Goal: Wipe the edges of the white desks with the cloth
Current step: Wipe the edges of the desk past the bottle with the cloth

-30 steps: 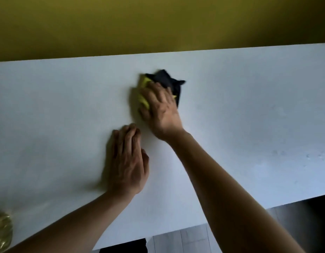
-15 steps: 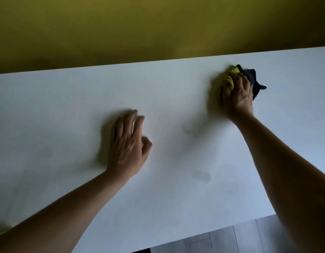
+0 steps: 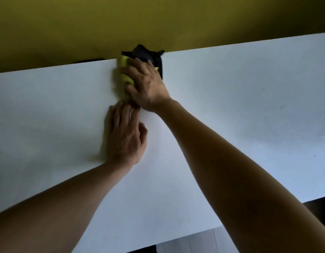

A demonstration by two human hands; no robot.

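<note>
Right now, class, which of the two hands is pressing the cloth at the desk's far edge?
The right hand: it presses the yellow and black cloth at the far edge. The left hand lies flat on the bare desk, nearer the person.

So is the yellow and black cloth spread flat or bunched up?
Bunched up: the yellow and black cloth sits crumpled under the right hand, dark corners sticking out past the white desk's far edge.

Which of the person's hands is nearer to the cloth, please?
Right. The right hand presses on the cloth at the desk's far edge; the left hand lies flat just nearer the person.
</note>
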